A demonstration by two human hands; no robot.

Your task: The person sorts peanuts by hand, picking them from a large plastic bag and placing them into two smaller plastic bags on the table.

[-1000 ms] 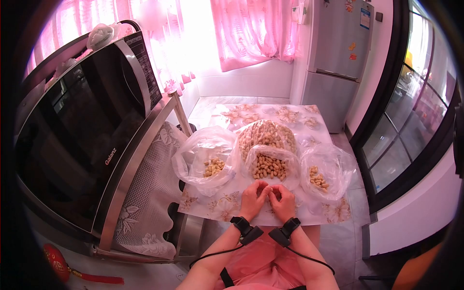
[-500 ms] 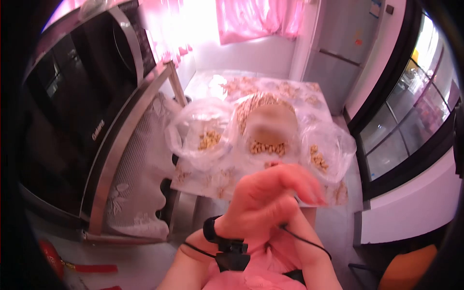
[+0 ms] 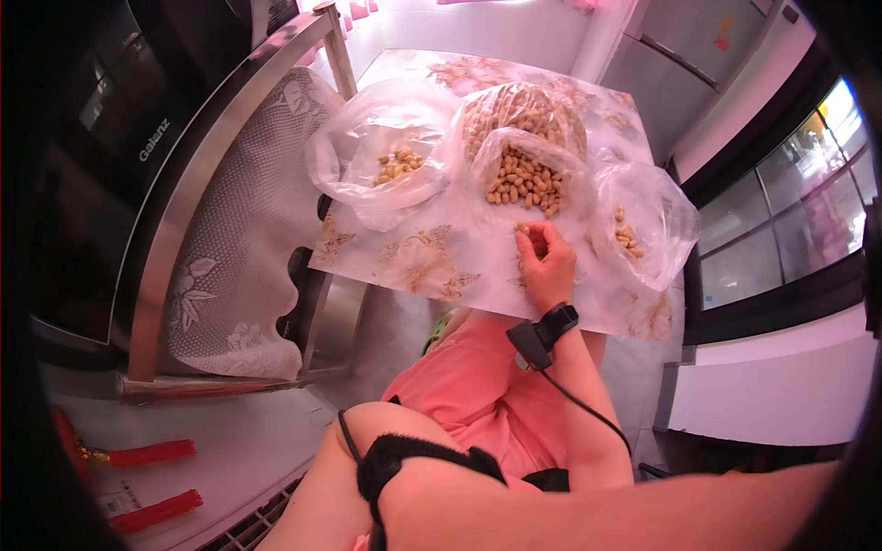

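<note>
Over the near middle of the table, my right hand (image 3: 548,264) pinches a small peanut (image 3: 523,228) between thumb and fingertips. It is just below an open clear bag of unshelled peanuts (image 3: 524,179). On the left, a clear bag (image 3: 335,165) holds several pale pieces (image 3: 399,167). Another clear bag (image 3: 663,216), on the right, has a few peanuts (image 3: 628,233) inside. Low in the view and very close to the camera, my left hand (image 3: 588,519) stretches rightward from its black wrist strap; its fingers cannot be made out.
A patterned cover lies on the table (image 3: 404,262). Left of it are a metal-framed rack with a lace cloth (image 3: 234,239) and a black appliance (image 3: 101,184). A fridge (image 3: 675,64) stands behind at the right. Red tassels (image 3: 156,510) lie at the lower left.
The view has tilted down. My right hand, hidden before, now shows at the table by the peanuts. My left hand has come from mid-view down and much closer to the camera.
</note>
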